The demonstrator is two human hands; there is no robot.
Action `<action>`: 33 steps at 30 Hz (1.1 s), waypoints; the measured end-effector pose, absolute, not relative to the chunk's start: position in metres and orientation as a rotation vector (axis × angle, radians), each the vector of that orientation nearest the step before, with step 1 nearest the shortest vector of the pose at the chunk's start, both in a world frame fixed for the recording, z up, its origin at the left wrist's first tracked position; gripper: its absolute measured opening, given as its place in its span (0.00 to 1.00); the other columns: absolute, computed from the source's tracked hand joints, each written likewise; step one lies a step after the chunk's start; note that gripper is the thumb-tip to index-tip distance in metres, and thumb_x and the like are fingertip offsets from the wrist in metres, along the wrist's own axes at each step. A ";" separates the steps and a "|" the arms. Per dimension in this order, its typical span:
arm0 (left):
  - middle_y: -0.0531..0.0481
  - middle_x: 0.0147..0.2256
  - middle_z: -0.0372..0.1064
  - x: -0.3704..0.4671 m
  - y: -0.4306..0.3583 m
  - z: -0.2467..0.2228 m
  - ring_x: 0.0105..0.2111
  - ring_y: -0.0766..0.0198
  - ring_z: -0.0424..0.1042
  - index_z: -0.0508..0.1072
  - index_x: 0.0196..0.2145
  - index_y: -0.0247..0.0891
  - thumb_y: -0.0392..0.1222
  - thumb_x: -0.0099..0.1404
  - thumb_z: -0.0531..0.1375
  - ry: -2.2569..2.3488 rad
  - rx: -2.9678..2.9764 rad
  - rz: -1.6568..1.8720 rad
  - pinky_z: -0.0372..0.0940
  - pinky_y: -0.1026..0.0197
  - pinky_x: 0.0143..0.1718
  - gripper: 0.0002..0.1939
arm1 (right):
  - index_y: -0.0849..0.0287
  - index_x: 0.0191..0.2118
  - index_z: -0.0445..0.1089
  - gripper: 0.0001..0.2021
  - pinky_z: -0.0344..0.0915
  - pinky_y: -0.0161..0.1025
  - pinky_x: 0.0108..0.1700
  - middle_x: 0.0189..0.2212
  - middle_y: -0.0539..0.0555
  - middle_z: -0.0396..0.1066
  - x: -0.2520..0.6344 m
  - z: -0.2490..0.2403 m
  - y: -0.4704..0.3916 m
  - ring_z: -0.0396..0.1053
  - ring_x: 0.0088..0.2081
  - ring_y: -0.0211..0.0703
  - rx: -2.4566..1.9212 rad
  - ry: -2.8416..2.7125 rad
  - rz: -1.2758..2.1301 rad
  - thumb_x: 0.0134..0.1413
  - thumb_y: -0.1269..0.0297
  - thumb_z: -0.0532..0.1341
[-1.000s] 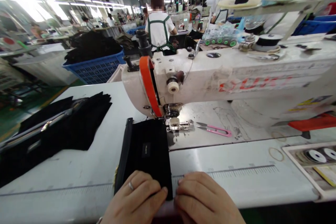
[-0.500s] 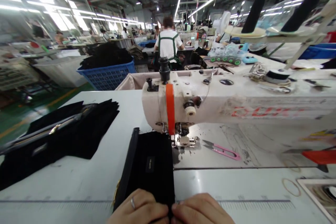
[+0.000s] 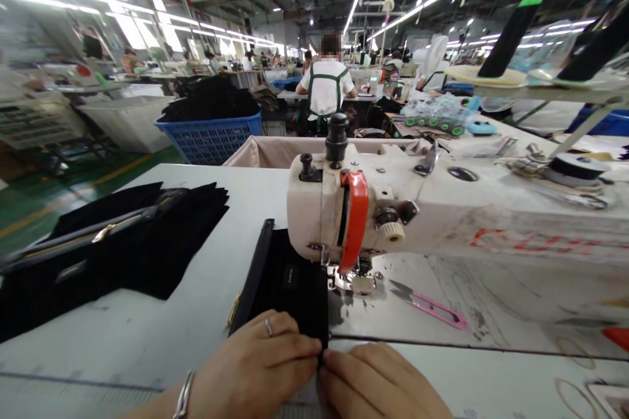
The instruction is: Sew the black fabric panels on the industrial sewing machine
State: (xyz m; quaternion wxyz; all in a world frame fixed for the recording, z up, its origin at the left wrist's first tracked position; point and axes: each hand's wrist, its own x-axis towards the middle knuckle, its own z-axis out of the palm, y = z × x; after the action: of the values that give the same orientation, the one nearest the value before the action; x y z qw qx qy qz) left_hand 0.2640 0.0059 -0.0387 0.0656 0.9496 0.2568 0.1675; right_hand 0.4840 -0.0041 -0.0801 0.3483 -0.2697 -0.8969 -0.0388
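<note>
A black fabric piece (image 3: 299, 294) lies flat under the presser foot (image 3: 361, 283) of a white sewing machine (image 3: 314, 203). Along its left side runs a dark band with a gold zipper pull (image 3: 234, 309), and a small label (image 3: 290, 276) sits on the cloth. My left hand (image 3: 260, 357), with a ring and a bracelet, pinches the cloth near its right edge. Fingertips of my right hand (image 3: 378, 380) are closed on that same edge, almost touching the left fingertips. The lower end of the cloth is hidden by my hands.
Pink thread snips (image 3: 435, 308) lie on the machine bed, right of the needle. A stack of black zippered pieces (image 3: 132, 242) rests on the table at left. Beyond stand a blue basket (image 3: 211, 137) of dark cloth and a seated person (image 3: 325, 88). Thread cones (image 3: 511, 39) rise at right.
The cloth and both hands have moved forward, toward the machine. The camera view has shifted, bringing more of my left wrist into sight. Both hands keep their grip on the edge.
</note>
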 end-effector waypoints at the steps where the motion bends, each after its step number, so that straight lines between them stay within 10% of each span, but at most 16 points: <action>1: 0.47 0.43 0.76 0.263 0.010 -0.039 0.40 0.64 0.73 0.72 0.47 0.36 0.29 0.71 0.47 0.756 2.867 0.483 0.69 0.63 0.44 0.16 | 0.60 0.37 0.73 0.11 0.68 0.34 0.32 0.36 0.49 0.77 0.484 -0.079 -0.001 0.69 0.29 0.38 -0.689 -2.318 -0.115 0.63 0.77 0.54; 25: 0.50 0.42 0.76 0.260 0.087 -0.060 0.48 0.65 0.71 0.71 0.45 0.36 0.33 0.73 0.48 0.765 2.986 0.663 0.61 0.59 0.57 0.12 | 0.63 0.45 0.70 0.13 0.71 0.48 0.49 0.45 0.58 0.73 0.484 -0.060 0.043 0.70 0.45 0.52 -0.846 -2.432 0.236 0.54 0.76 0.56; 33: 0.48 0.41 0.76 0.258 0.096 -0.060 0.42 0.62 0.74 0.73 0.41 0.38 0.35 0.72 0.50 0.909 2.957 0.675 0.67 0.58 0.48 0.11 | 0.61 0.46 0.70 0.13 0.69 0.50 0.51 0.44 0.56 0.72 0.483 -0.065 0.044 0.69 0.46 0.50 -0.851 -2.424 0.315 0.56 0.75 0.56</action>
State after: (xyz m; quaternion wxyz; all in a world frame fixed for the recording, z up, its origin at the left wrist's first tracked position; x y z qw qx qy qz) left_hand 0.2580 0.0965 -0.0598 -0.0123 0.9338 0.2871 0.2132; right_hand 0.4832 0.0442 -0.0652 0.2734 -0.3163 -0.9009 0.1171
